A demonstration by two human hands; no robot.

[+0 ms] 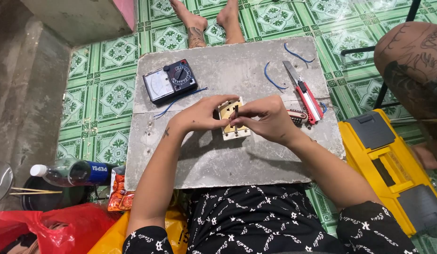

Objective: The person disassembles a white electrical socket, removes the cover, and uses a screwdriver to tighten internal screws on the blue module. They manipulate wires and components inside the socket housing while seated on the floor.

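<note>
A small cream-coloured square electrical part (234, 128) rests on a grey stone slab (218, 160) in front of me. My left hand (203, 114) grips its left side with fingers curled over the top edge. My right hand (267, 118) pinches a thin dark piece at the part's middle; what that piece is I cannot tell. Both hands meet over the part and hide much of it.
On the slab lie an analogue multimeter (170, 80), blue wire pieces (271, 78) and a red utility knife (304, 92). A yellow toolbox (392, 164) stands to the right, a plastic bottle (72, 172) and red bags (49, 228) to the left. Another person's feet (206, 21) and tattooed knee (414, 61) are nearby.
</note>
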